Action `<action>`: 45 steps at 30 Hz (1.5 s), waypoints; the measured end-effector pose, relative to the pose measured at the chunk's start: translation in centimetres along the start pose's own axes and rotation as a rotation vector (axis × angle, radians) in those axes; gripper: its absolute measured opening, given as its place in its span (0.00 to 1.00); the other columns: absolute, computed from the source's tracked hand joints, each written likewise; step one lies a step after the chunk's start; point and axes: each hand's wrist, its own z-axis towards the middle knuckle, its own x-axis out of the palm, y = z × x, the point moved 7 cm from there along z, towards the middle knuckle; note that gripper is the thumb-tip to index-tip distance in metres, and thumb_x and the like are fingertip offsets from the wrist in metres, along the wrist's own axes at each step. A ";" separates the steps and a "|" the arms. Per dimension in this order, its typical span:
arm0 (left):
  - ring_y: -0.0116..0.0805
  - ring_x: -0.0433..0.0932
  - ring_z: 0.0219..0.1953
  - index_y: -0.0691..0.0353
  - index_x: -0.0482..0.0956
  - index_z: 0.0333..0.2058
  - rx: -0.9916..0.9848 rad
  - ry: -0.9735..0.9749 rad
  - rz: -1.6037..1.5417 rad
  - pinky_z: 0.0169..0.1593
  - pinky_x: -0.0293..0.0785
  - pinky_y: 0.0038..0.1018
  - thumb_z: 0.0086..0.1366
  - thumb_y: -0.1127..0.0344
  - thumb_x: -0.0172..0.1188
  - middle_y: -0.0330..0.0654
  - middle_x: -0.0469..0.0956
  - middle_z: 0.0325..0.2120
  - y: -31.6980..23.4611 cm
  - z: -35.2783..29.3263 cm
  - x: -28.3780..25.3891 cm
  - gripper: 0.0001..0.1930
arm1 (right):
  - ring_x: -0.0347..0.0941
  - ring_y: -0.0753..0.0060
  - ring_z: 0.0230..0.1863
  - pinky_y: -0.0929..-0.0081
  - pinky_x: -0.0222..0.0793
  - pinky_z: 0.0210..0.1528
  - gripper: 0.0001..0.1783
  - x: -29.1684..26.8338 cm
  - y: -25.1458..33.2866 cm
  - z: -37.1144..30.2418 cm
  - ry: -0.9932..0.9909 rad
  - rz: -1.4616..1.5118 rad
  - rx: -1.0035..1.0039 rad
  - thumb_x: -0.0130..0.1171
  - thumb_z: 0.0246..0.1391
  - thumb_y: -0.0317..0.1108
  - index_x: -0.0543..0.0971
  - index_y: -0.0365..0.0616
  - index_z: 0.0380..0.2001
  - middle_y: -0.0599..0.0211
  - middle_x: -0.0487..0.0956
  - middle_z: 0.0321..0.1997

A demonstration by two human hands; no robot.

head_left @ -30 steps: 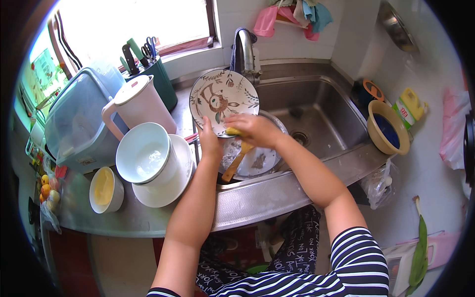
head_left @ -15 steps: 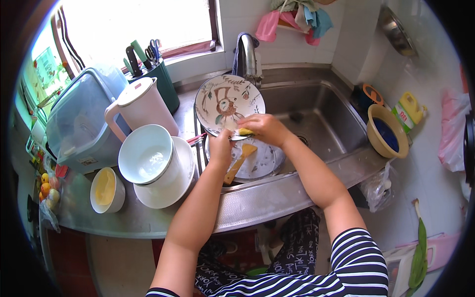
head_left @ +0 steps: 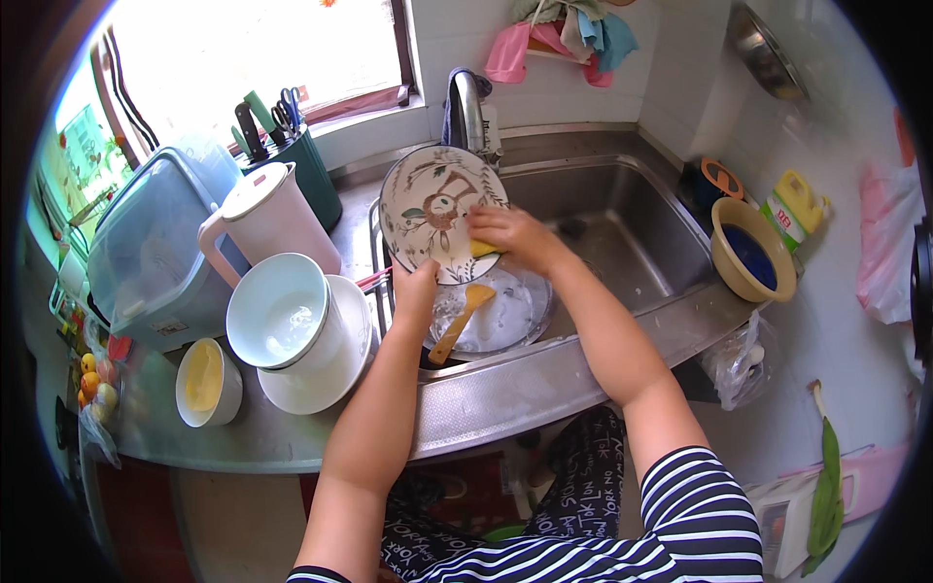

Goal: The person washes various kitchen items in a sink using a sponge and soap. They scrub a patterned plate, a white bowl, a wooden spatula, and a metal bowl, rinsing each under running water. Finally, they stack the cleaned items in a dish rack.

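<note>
A round white plate (head_left: 416,185) with a brown animal and leaf pattern is held tilted over the left part of the sink. Its near rim is gripped by my left hand (head_left: 416,288), thumb on the face. My right hand (head_left: 517,237) presses a yellow sponge (head_left: 481,249), mostly covered by the fingers, against the plate's right side. Below the plate, a wooden spatula (head_left: 461,325) rests across a round, wet, sudsy dish or lid (head_left: 510,325) in the left basin. Part of that is hidden by the plate and my left hand.
Left on the counter are stacked pale bowls (head_left: 277,311) on a white plate (head_left: 335,379), a small bowl (head_left: 209,384), a pink kettle (head_left: 282,219) and a knife block (head_left: 309,180). A faucet (head_left: 471,112) rises behind. A beige basin (head_left: 724,253) stands right of the sink (head_left: 632,214).
The plate has turned slightly clockwise and tilted in my left hand. My right hand and sponge have shifted a little along its right side. The whole view has moved slightly.
</note>
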 end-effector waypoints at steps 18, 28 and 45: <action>0.33 0.78 0.41 0.59 0.64 0.57 0.011 -0.113 -0.222 0.40 0.78 0.27 0.60 0.75 0.53 0.43 0.75 0.45 0.4 -0.8 0.3 0.25 | 0.73 0.66 0.59 0.67 0.72 0.59 0.25 2.2 1.9 0.1 0.028 0.113 0.028 0.63 0.40 0.22 0.81 0.49 0.46 0.68 0.80 0.52; 0.35 0.78 0.45 0.61 0.66 0.55 0.090 -0.054 -0.145 0.43 0.77 0.32 0.59 0.72 0.55 0.45 0.75 0.45 -0.8 -0.5 0.4 0.23 | 0.64 0.70 0.67 0.46 0.60 0.65 0.20 0.0 0.1 -0.2 0.102 -0.085 0.041 0.63 0.45 0.30 0.81 0.54 0.46 0.74 0.78 0.56; 0.39 0.78 0.38 0.69 0.67 0.49 -0.194 0.091 -0.141 0.36 0.84 0.38 0.54 0.78 0.50 0.48 0.72 0.39 1.7 -0.5 1.5 0.21 | 0.71 0.60 0.59 0.67 0.65 0.63 0.13 -3.0 -7.4 -4.2 -0.446 0.368 0.594 0.57 0.52 0.27 0.80 0.42 0.43 0.62 0.79 0.51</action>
